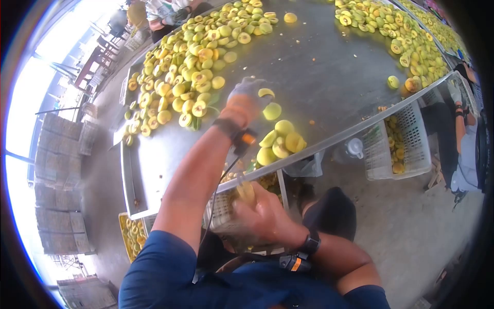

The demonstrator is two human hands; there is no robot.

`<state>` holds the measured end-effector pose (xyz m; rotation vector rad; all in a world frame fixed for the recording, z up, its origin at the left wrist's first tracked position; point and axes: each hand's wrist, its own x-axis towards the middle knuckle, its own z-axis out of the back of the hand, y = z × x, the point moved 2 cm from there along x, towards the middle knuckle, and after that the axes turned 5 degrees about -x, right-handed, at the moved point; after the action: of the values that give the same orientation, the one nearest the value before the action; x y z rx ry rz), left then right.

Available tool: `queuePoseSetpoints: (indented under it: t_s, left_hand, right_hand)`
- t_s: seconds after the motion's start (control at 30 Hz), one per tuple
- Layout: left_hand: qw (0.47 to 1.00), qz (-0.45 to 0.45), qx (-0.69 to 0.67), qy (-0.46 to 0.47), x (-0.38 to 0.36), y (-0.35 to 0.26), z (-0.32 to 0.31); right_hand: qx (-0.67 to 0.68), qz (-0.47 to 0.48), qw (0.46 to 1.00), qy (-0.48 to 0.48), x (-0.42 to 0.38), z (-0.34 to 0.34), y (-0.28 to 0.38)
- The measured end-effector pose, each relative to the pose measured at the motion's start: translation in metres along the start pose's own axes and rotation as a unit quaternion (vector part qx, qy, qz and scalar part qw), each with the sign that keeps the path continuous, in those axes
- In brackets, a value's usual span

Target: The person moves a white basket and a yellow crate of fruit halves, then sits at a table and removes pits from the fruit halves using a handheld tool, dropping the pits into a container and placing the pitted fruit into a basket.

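Note:
My left hand (246, 96), in a grey and orange glove, is over the metal table (319, 67). Its fingers are blurred beside a cut piece of yellow-green fruit (266, 92), and whether they grip it is unclear. Just below lies a round green fruit (272, 111), with a small cluster of fruit (281, 144) near the table's edge. My bare right hand (265, 213), in front of that edge, is closed around a yellowish handle (246, 193) whose thin upper end is blurred.
A large pile of halved fruit (190, 67) covers the table's left; another pile (406, 46) lies right. A white crate (419, 139) with fruit stands below the edge, near a seated person (465, 149). A yellow crate (123, 226) is lower left. Stacked crates (56, 154) stand far left.

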<state>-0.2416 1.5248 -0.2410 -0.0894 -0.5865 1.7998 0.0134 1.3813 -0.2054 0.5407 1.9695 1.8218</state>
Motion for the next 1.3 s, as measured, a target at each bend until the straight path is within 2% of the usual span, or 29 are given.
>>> queuePoseSetpoints:
  t_s: [0.07, 0.17, 0.2, 0.3, 0.33, 0.4, 0.47, 0.57, 0.63, 0.7, 0.8, 0.83, 0.9, 1.0, 1.07, 1.1, 1.13, 1.2, 1.27, 1.3]
  left_hand:
    - [0.987, 0.103, 0.040, 0.113, 0.028, -0.007, -0.021]
    - [0.984, 0.098, 0.063, 0.132, 0.025, 0.005, -0.022]
    - [0.990, 0.071, 0.058, 0.106, 0.011, 0.019, -0.018]
    - [0.978, 0.129, -0.086, 0.141, -0.046, 0.061, 0.022]
    - [0.952, 0.175, -0.227, 0.108, -0.075, 0.072, 0.035]
    - [0.836, 0.247, -0.490, 0.019, -0.136, 0.083, 0.059]
    - [0.847, 0.182, -0.499, 0.009, -0.183, 0.057, 0.081]
    - [0.898, 0.125, -0.422, -0.017, -0.223, 0.007, 0.104]
    - [0.864, 0.132, -0.486, -0.031, -0.238, -0.010, 0.105]
    - [0.717, 0.164, -0.677, -0.033, -0.248, -0.021, 0.102]
    - [0.671, 0.191, -0.715, -0.040, -0.257, -0.035, 0.107]
    - [0.661, 0.203, -0.721, -0.047, -0.260, -0.037, 0.106]
    - [0.735, 0.184, -0.651, -0.041, -0.266, -0.044, 0.104]
    - [0.862, 0.126, -0.488, -0.055, -0.272, -0.039, 0.102]
    - [0.865, 0.134, -0.480, -0.063, -0.276, -0.034, 0.097]
    - [0.825, 0.165, -0.537, -0.063, -0.276, -0.034, 0.095]
    - [0.781, 0.196, -0.590, -0.062, -0.277, -0.033, 0.094]
    - [0.836, 0.159, -0.522, -0.059, -0.277, -0.039, 0.100]
    - [0.871, 0.120, -0.471, -0.076, -0.278, -0.042, 0.099]
    - [0.880, 0.102, -0.453, -0.095, -0.280, -0.041, 0.091]
  right_hand:
    - [0.008, -0.025, 1.000, -0.001, 0.005, 0.004, 0.001]
    - [-0.014, -0.012, 1.000, -0.022, 0.008, 0.010, -0.002]
    - [-0.025, -0.001, 0.999, -0.030, 0.007, 0.009, -0.005]
    - [0.029, 0.000, 0.999, -0.036, 0.006, 0.008, -0.016]
    - [0.046, -0.027, 0.998, -0.025, 0.004, 0.009, -0.011]
    - [0.041, -0.064, 0.997, 0.004, 0.007, 0.010, -0.011]
    - [0.052, -0.096, 0.993, 0.040, 0.009, 0.004, -0.010]
    - [0.070, -0.120, 0.987, 0.086, 0.013, -0.005, -0.006]
    - [0.055, -0.120, 0.986, 0.103, 0.014, -0.011, -0.003]
    - [0.026, -0.116, 0.987, 0.110, 0.012, -0.014, -0.004]
    - [-0.007, -0.072, 0.991, 0.111, 0.007, -0.017, -0.006]
    - [0.046, -0.115, 0.981, 0.146, 0.005, -0.019, -0.011]
    - [0.152, -0.200, 0.944, 0.215, -0.001, -0.021, -0.015]
    - [0.205, -0.227, 0.925, 0.226, -0.003, -0.018, -0.003]
    - [0.120, -0.177, 0.958, 0.191, 0.001, -0.024, -0.013]
    - [0.077, -0.150, 0.970, 0.173, 0.003, -0.026, -0.015]
    - [0.113, -0.181, 0.958, 0.192, 0.002, -0.025, -0.016]
    - [0.185, -0.239, 0.926, 0.226, 0.002, -0.020, -0.015]
    - [0.026, -0.082, 0.981, 0.176, 0.005, -0.024, -0.028]
    - [-0.054, -0.001, 0.988, 0.147, 0.006, -0.027, -0.033]
